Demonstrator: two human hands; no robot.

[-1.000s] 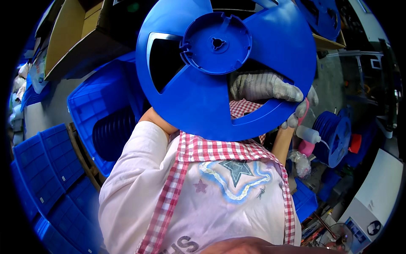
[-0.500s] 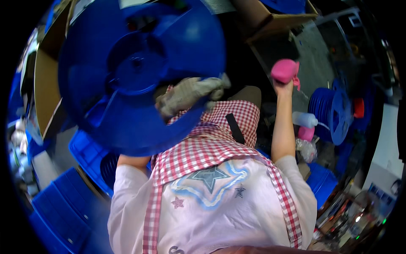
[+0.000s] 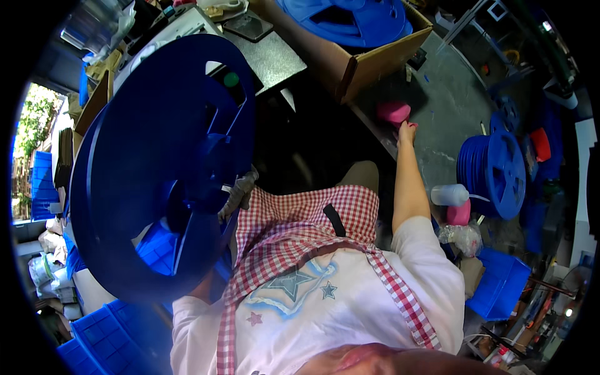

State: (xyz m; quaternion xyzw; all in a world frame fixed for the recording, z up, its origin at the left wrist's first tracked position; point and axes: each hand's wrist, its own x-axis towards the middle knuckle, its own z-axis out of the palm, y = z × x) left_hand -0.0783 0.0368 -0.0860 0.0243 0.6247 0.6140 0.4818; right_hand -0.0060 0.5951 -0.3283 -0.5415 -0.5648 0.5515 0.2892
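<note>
With the 2 hands well apart, the left hand (image 3: 239, 192) clamps the reel (image 3: 147, 159) left of the apron (image 3: 300, 215), seemingly by a cut-out because it offers fingers a hold, while the right hand (image 3: 407, 131), beyond the apron's right side, grips a pink thing (image 3: 392, 112).

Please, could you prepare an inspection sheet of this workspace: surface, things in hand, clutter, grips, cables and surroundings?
Surface: grey surface, pale marks visible.
Things in hand: big blue reel, tilted; pink object, exact kind unclear.
Clutter: white bottle, clear plastic bag and blue bin at right.
Grips: left grip gloved, on the reel; right grip on the pink object.
Cables: cannot tell in the crowded lower right.
Surroundings: cardboard box holding another blue reel; greenery far left.
</note>
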